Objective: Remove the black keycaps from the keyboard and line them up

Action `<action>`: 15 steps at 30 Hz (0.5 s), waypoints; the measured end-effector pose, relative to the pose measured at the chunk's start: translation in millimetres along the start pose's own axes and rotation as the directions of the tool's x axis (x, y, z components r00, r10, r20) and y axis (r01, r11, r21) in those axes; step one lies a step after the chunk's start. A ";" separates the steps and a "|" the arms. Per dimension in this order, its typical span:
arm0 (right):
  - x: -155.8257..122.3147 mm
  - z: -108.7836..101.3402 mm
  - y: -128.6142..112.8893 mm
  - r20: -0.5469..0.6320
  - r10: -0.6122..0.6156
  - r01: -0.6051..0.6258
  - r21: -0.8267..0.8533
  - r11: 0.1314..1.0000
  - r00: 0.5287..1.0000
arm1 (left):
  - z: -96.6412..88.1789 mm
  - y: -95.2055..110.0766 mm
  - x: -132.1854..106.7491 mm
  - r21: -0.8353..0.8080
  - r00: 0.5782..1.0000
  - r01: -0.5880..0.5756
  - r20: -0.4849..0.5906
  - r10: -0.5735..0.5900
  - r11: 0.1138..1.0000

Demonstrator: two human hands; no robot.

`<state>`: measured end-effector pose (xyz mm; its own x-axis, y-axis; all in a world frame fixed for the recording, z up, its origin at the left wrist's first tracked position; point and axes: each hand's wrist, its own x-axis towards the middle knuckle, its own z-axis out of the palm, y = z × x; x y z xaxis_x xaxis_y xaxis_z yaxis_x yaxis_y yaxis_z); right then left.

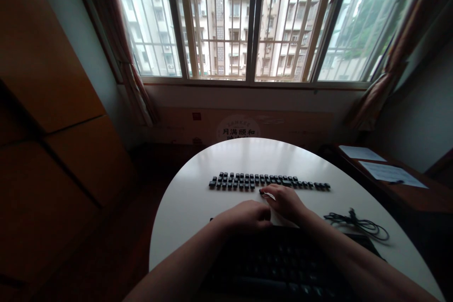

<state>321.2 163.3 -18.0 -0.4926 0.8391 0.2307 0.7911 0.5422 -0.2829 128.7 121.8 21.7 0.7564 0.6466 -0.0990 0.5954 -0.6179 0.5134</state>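
Note:
Rows of loose black keycaps (269,181) lie lined up on a round white table (191,203). My right hand (285,202) reaches toward the near row, its fingers pinched on a small dark keycap and a white bit at about the row's middle. My left hand (247,216) rests just left of it, fingers curled over the top edge of a black keyboard (279,264) that lies close to me. What the left hand holds, if anything, is hidden.
A coiled black cable (357,224) lies on the table at the right. A dark side desk with papers (389,172) stands at the far right. Wooden cabinets (53,127) fill the left. A barred window (247,19) and curtains are ahead.

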 end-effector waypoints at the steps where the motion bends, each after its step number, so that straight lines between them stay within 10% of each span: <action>1: 0.4 0.3 -0.3 0.004 -0.002 0.002 -0.002 1.000 1.000 | -0.2 0.3 -0.1 0.012 1.000 0.006 0.003 -0.006 1.000; 15: 5.7 9.4 1.8 0.065 -0.007 0.009 -0.023 1.000 0.998 | 0.2 -0.2 0.9 -0.007 1.000 -0.023 -0.012 0.023 1.000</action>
<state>316.4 169.4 -25.9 -0.5210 0.8362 0.1716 0.7948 0.5485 -0.2596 129.4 122.5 21.4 0.7665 0.6376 -0.0772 0.5761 -0.6295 0.5214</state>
